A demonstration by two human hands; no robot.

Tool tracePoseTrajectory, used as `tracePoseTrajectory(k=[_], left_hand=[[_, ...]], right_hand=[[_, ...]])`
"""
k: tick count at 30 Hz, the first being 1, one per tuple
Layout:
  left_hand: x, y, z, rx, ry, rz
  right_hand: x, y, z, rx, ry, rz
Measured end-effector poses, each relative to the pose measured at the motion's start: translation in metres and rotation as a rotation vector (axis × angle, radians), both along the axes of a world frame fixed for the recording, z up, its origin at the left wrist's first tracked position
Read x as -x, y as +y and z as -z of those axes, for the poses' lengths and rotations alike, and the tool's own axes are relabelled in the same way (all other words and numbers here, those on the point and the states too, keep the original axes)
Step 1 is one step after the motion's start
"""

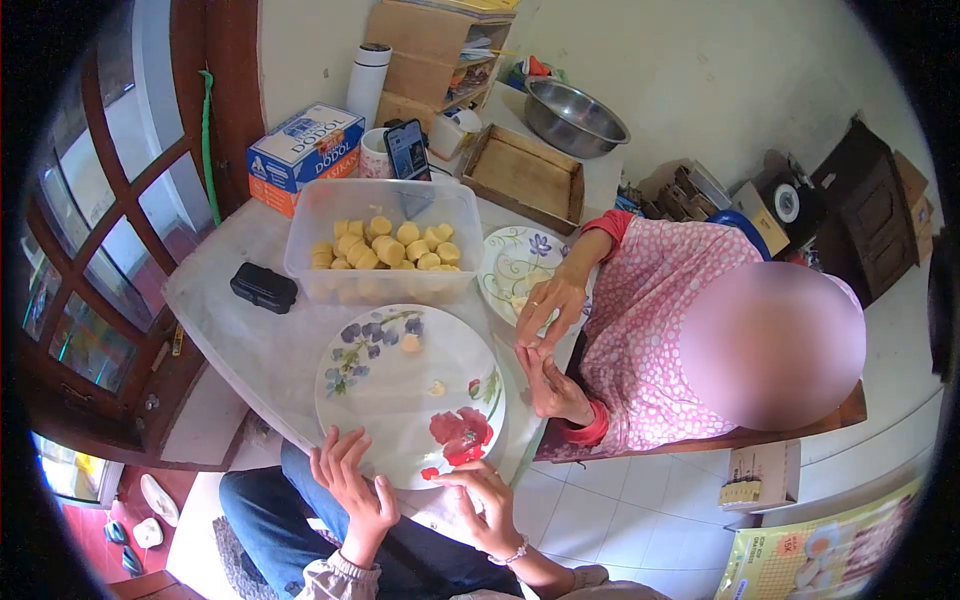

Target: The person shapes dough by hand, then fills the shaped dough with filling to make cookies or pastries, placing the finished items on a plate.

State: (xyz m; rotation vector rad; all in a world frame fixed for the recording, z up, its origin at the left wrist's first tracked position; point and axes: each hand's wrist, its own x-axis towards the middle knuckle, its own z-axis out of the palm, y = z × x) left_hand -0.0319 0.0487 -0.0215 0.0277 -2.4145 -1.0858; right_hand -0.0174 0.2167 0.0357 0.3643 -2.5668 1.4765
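In the head view, a large floral plate [400,400] was seen at the near edge of the pale tabletop [225,300], its rim overhanging toward the wearer's lap. The left hand [352,487] was held open just below that rim, fingers spread, nothing gripped. The right hand [487,503] was set at the rim beside the red flower, fingers curled as if pinching something; what, if anything, was pinched could not be told. Two small dough pieces [411,343] lay on the plate, one nearer its far edge, one near its middle.

A slip was judged possible: the plate was glossy and smooth, and a nudge from either hand could tip it off the tabletop. The soft, pale pieces could be squashed or stuck to fingers.

Beyond the plate, a clear, rigid plastic tub [385,240] held rounded yellow lumps. A second, smaller patterned plate [505,262] lay right of the tub, before another person whose hands [545,340] were pressed together over it. A black case [264,287] lay left of the tub.
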Motion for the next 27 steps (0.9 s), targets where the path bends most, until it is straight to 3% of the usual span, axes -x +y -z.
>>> tracePoseTrajectory(k=[27], left_hand=[[-0.0003, 0.0005, -0.0006, -0.004, 0.001, 0.001]], right_hand=[[-0.0010, -0.0002, -0.0012, 0.001, -0.017, -0.004]])
